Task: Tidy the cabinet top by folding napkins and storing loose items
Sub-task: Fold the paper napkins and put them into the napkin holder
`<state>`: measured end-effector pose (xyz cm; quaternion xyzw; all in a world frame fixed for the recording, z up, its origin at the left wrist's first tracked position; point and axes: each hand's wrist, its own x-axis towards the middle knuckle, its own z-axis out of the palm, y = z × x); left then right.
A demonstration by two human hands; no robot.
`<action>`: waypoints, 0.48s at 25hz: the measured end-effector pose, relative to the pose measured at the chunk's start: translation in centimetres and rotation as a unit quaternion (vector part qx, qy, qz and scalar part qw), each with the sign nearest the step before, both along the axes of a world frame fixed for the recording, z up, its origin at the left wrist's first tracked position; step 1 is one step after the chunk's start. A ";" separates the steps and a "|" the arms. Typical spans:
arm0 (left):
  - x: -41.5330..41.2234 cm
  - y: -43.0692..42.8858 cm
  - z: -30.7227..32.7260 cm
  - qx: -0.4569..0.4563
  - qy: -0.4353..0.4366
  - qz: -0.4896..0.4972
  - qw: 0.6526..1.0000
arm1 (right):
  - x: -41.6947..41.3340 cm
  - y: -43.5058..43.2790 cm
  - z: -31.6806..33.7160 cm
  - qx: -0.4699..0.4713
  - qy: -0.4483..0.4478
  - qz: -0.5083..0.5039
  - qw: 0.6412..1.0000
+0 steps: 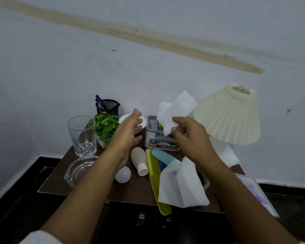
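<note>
My right hand [188,136] pinches a crumpled white napkin [176,110] and holds it up above a grey and white organiser box [158,141]. My left hand [130,127] hovers open beside it, fingers spread, holding nothing. A second white napkin [181,185] lies unfolded on the brown cabinet top [99,187] near the front edge, partly over a yellow-green comb [155,175] and a teal case [163,156]. A third napkin [229,155] lies under the lamp. A beige bottle [140,161] and a white bulb [123,174] lie loose in the middle.
At the left stand a tall glass [82,134], a glass ashtray [77,171], a small green plant [106,126] and a black mesh pen holder [107,106]. A white dish [143,120] sits behind my left hand. A pleated cream lamp [231,117] stands at the right.
</note>
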<state>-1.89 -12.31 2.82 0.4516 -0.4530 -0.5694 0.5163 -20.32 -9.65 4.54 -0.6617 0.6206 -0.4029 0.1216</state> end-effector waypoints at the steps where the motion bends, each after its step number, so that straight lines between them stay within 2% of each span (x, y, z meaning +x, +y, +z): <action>1: -0.2 -0.1 -0.1 0.004 0.004 -0.010 1.000 | 0.5 -0.6 0.3 0.007 0.003 -0.006 1.000; 7: -0.7 -0.5 -0.3 0.024 0.039 -0.055 0.997 | 3.6 -3.9 0.2 0.008 -0.002 -0.013 1.000; 12: -0.2 -1.0 -0.6 0.029 0.042 -0.043 0.998 | 4.5 -4.7 -1.4 0.029 0.041 -0.045 0.998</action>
